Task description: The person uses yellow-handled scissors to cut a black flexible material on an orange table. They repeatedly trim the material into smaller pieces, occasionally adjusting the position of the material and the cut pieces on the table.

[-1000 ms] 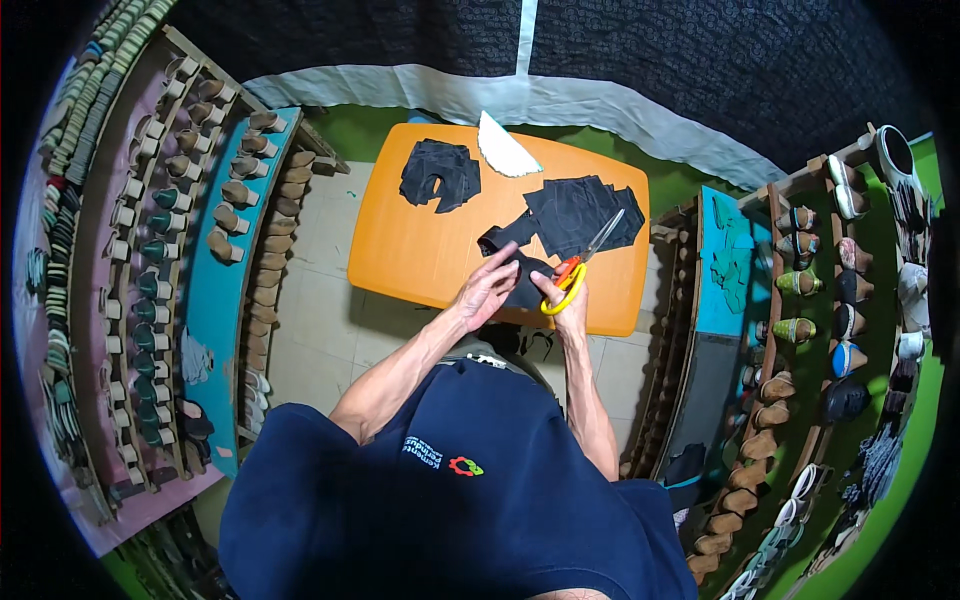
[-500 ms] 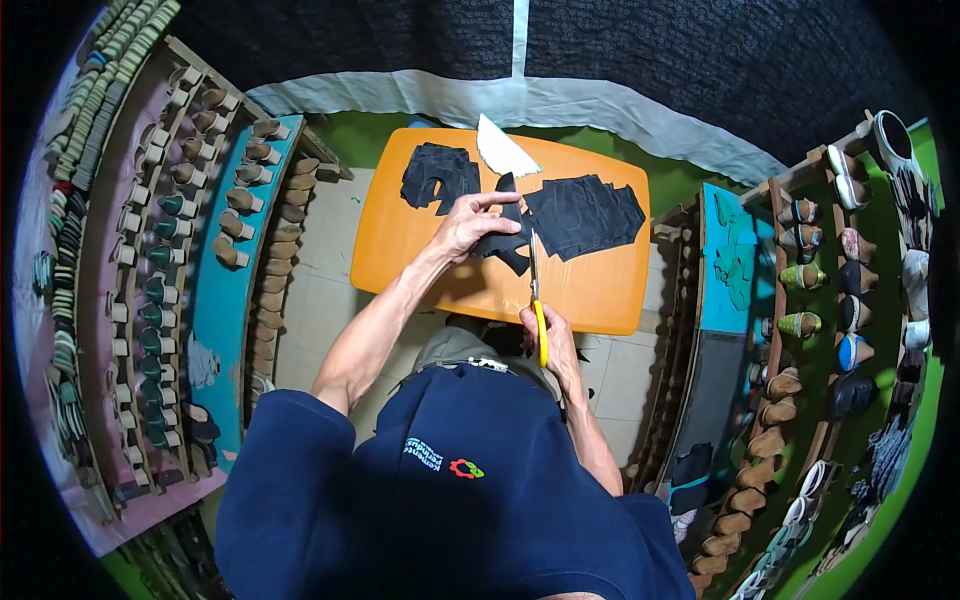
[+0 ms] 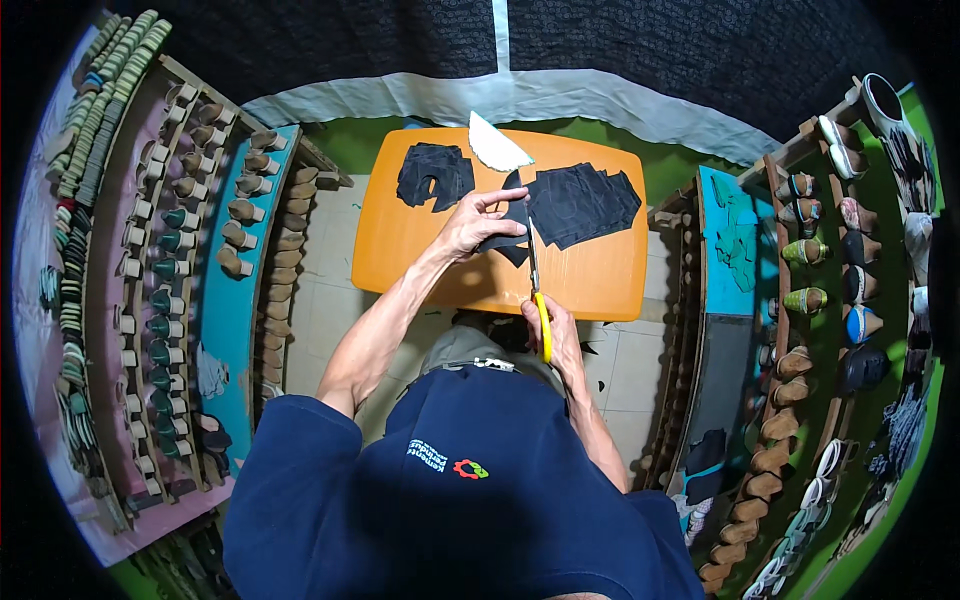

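My left hand (image 3: pixel 474 226) pinches a black sheet piece (image 3: pixel 516 255), fabric or thin leather, above an orange table (image 3: pixel 440 280). Its thumb and fingers hide part of that piece. In my right hand (image 3: pixel 565 338) is a pair of scissors (image 3: pixel 543 325) with yellow handles, its blades pointing away from me along the right edge of the held piece. Whether the blades are parted is hard to make out. A stack of black cut pieces (image 3: pixel 585 205) lies right of the blades. More black pieces (image 3: pixel 435 172), one with a curved cut-out, lie at the left.
A white half-round sheet (image 3: pixel 497 145) rests at the table's far edge. Racks of shoe lasts (image 3: pixel 165 300) stand at the left, and shelves with shoes and lasts (image 3: pixel 790 300) at the right. A dark curtain (image 3: pixel 640 60) hangs behind. Dark scraps lie on the tiled floor (image 3: pixel 630 370).
The view has shifted slightly. The scissor blades have moved a little farther up along the black piece. Both hands keep their holds.
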